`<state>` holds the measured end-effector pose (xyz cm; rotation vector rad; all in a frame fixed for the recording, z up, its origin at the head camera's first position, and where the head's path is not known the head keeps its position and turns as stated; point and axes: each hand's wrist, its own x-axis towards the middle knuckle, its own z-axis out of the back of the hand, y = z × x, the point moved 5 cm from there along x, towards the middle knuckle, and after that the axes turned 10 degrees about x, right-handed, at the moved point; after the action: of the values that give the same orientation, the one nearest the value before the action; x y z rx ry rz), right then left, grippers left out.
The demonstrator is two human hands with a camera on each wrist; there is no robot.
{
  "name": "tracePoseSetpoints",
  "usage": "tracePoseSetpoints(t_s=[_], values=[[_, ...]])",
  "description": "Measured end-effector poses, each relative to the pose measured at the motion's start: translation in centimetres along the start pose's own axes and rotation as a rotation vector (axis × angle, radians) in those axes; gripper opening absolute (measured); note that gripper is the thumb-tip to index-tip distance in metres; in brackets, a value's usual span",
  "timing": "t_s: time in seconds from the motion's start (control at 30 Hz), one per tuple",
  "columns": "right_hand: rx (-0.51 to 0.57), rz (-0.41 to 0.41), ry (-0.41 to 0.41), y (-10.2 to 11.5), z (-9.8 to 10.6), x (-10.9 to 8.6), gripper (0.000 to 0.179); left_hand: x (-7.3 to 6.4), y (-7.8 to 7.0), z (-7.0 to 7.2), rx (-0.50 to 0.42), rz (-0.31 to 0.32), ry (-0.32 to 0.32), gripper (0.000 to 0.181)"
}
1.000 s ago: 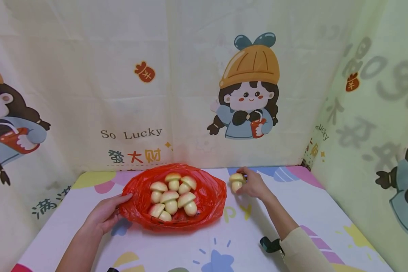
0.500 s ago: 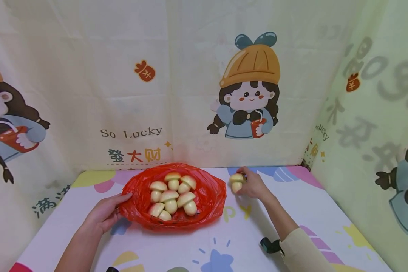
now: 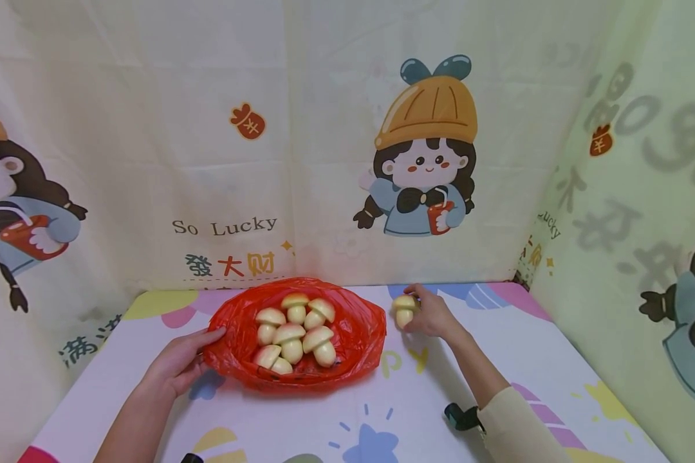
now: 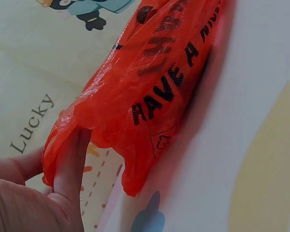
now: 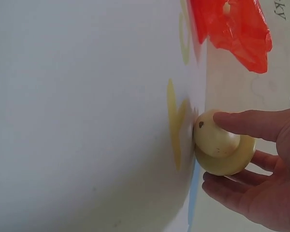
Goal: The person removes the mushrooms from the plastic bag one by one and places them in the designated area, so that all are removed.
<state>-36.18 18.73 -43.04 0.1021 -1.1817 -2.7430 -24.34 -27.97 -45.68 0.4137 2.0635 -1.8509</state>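
I'm seeing soft shadows on the table (image 3: 301,427), the red bag (image 3: 359,334) is shining, and wrist views are looking dim.

- The red bag (image 3: 359,347) in your left hand (image 3: 176,364): thin, crinkled, glossy plastic film, slightly see-through.
- The mushroom (image 3: 404,315) in your right hand (image 3: 434,315): smooth, with a soft sheen.
- The mushrooms (image 3: 290,344) inside the bag: equally smooth, softly shiny.
- The backdrop (image 3: 336,38) facing you: matt, cloth-like, lightly creased.
- Your sleeve (image 3: 518,421): matt cloth.
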Motion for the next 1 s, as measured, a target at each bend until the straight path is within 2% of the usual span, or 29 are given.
tracePoseSetpoints(t_s=[0.47,0.73,1.0], values=[[-0.017,0.034,0.018,0.9,0.6,-0.4,0.085,0.0,-0.1,0.0,-0.006,-0.014,0.012,0.083],[0.020,-0.004,0.005,2.4,2.0,-1.5,0.086,-0.2,-0.1,-0.2,0.019,-0.008,-0.006,0.082],[0.006,0.068,-0.016,4.2,2.1,-1.7,0.084,-0.2,-0.1,-0.2,-0.002,-0.019,0.006,0.082]])
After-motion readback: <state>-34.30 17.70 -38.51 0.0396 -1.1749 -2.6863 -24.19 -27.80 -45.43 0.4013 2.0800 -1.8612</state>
